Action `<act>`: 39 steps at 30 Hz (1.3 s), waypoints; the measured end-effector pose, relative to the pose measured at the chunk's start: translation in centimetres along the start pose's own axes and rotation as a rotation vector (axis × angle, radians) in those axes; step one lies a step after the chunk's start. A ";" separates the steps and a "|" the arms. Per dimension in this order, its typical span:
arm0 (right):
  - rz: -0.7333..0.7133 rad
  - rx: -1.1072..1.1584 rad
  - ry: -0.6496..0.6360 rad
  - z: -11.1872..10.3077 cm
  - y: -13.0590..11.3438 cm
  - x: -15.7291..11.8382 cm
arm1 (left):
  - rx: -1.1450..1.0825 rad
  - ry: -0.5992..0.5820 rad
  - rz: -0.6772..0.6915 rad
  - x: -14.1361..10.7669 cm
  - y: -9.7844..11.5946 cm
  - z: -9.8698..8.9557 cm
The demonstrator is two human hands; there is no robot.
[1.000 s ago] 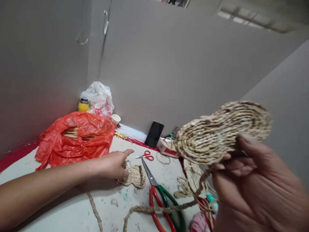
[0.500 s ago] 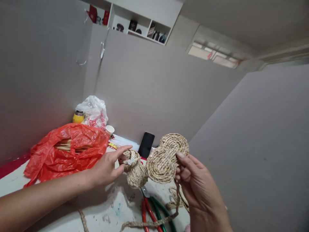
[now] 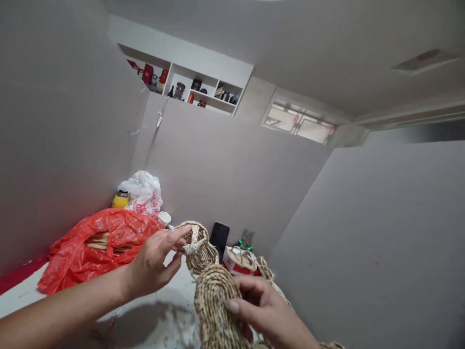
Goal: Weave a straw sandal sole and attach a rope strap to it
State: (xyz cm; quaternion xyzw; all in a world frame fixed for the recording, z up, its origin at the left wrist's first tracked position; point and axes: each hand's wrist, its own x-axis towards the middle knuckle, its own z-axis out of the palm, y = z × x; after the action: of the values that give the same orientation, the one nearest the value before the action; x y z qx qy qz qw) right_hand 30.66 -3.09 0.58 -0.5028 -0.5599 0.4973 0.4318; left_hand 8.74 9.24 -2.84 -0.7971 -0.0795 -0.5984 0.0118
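My left hand (image 3: 156, 259) is closed on a small woven straw sandal (image 3: 202, 259), its fingers at the toe strap. White pearl-like beads (image 3: 191, 248) decorate that strap. My right hand (image 3: 263, 305) grips the edge of a coiled straw sole (image 3: 217, 303), thumb on its face and the other fingers partly hidden behind. The sole's upper end sits close below the sandal; whether they touch I cannot tell. Its lower end runs out of the picture.
An open red plastic bag (image 3: 83, 242) with straw strips lies on the white table (image 3: 145, 315). Behind it are a white bag (image 3: 143, 194), a yellow jar (image 3: 120, 199) and a paper cup (image 3: 164, 218). A black phone (image 3: 219, 238) leans near a red-and-white box (image 3: 232, 264).
My right hand has lowered the sole and turned it more upright, below the sandal. My left hand still holds the sandal, now tilted differently. The view has shifted, and the pliers are out of sight.
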 end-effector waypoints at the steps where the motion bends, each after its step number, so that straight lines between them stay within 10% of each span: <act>1: 0.009 -0.020 -0.032 0.2 0.2 0.3 | 0.010 0.008 0.001 0.1 -0.1 -0.1; 16: -0.015 -0.050 -0.016 0.5 0.3 0.9 | -0.039 -0.166 0.065 -1.3 -2.1 1.0; 25: 0.001 -0.097 -0.046 0.0 1.3 1.6 | -0.503 -0.829 -0.706 -3.6 -2.8 2.7; 39: -0.052 -0.234 -0.016 2.5 1.6 2.3 | -1.221 -0.436 -1.050 0.0 2.5 1.3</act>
State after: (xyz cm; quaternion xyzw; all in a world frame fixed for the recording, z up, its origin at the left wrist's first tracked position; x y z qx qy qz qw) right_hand 28.13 -1.16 -1.42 -0.5310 -0.6304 0.4211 0.3787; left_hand 10.30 6.93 -2.97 -0.6205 -0.1029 -0.2962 -0.7188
